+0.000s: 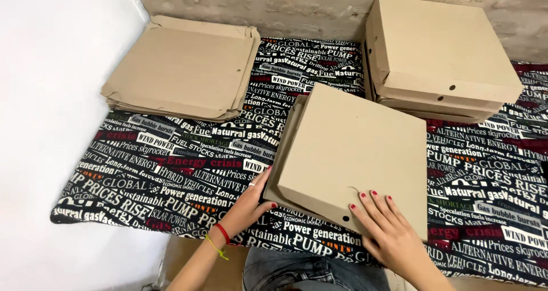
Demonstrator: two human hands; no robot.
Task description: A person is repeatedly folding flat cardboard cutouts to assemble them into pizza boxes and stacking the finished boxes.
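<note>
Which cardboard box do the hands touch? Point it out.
The middle box, nearest the person: left hand at its edge, right hand on its lid. The flat stack and folded pile lie untouched.

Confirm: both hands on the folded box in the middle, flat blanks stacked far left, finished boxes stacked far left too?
Not quite. The head view shows the finished boxes stacked at the far right, not the left. The rest holds: left hand and right hand are on the folded box in the middle, and the flat blanks lie stacked at far left.

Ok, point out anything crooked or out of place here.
The box under both hands sits skewed to the table edge, its lid not fully seated at the left. The flat stack has uneven edges. Nothing is spilled.
</note>
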